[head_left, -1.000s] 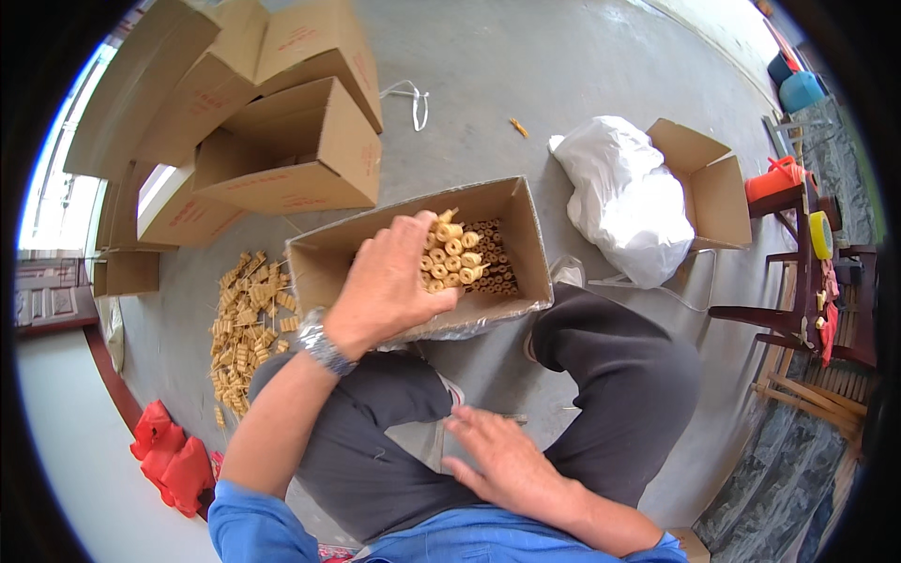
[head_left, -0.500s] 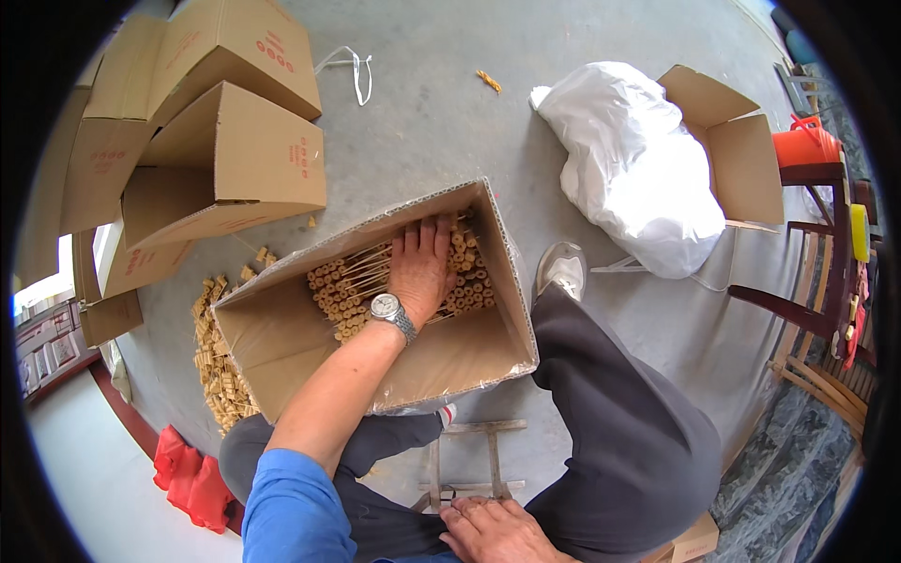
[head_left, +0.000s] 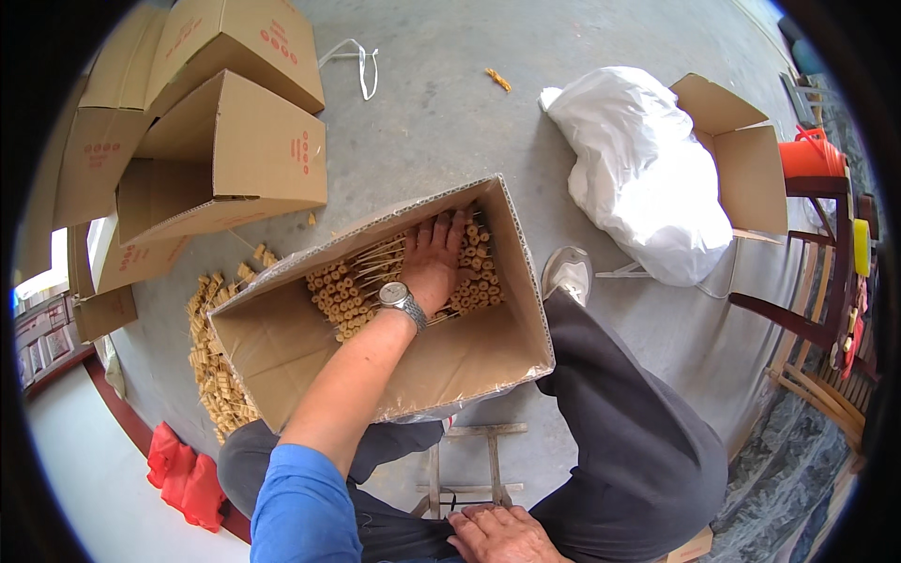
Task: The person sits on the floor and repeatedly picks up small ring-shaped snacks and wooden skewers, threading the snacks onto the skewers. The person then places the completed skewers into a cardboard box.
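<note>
Inside the open brown cardboard box (head_left: 469, 361), my left hand (head_left: 435, 263) lies flat, fingers extended, over tan ring-shaped pieces (head_left: 327, 285): probably light, stiff, brittle, best held by their thin pale sticks (head_left: 374, 255).

Packing workshop: cardboard cartons (head_left: 460, 361), white sack (head_left: 643, 178), grey floor (head_left: 441, 113).

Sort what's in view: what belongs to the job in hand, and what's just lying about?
Likely in use: skewered pieces under the left hand; their carton; floor pile of similar pieces.
Seemingly lying about: white strap; red bundle; orange bucket.
</note>
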Demonstrator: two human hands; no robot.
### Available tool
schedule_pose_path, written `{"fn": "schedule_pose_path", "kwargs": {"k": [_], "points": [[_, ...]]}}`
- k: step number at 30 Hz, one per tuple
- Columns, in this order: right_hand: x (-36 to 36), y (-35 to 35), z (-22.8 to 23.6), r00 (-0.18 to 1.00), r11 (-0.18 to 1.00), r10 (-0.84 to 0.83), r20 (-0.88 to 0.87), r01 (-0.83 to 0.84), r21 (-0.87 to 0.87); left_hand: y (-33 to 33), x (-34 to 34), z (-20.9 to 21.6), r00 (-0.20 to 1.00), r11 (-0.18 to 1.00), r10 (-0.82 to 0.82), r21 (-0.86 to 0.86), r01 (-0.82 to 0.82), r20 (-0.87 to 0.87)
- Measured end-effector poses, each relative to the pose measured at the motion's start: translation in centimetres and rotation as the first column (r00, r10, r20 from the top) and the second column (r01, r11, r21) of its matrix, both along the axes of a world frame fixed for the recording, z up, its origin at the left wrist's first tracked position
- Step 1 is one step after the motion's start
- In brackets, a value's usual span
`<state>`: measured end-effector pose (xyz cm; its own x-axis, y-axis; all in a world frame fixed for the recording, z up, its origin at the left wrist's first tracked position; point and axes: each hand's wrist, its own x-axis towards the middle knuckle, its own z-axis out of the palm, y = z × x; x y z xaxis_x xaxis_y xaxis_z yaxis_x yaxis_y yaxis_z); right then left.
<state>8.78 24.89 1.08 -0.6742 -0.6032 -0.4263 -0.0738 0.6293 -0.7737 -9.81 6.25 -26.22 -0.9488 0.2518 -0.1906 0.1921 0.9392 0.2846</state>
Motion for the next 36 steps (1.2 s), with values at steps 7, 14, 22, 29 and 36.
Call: {"fn": "schedule_pose_path", "kwargs": {"k": [7,14,22,29,36], "points": [[-0.4,-0.4,-0.1,1.000,1.000,0.003,-0.026,-0.003,0.018,-0.4,0.6,1.8,0.993,0.992,-0.112,-0.055,0.113,0.028],[-0.3,-0.6,0.5,1.000,1.000,0.004,-0.027,-0.005,-0.004,-2.3,1.9,-0.4,0.941,0.968,-0.240,0.133,0.213,0.239],[1.7,-2.1,0.3,0.944,0.958,0.287,-0.166,-0.279,0.069,-9.0,0.9,11.0,0.912,0.958,-0.180,0.276,0.078,0.369],[4.8,-3.3,-2.1,0.836,0.811,0.524,-0.165,-0.431,0.395,-24.6,13.0,27.9,0.861,0.737,0.476,0.454,-0.501,0.177],[6.7,-4.1,-5.1,0.782,0.730,0.613,-0.115,-0.504,0.461,-27.6,39.2,13.1,0.171,-0.298,0.743,0.548,-0.781,0.647]]}}
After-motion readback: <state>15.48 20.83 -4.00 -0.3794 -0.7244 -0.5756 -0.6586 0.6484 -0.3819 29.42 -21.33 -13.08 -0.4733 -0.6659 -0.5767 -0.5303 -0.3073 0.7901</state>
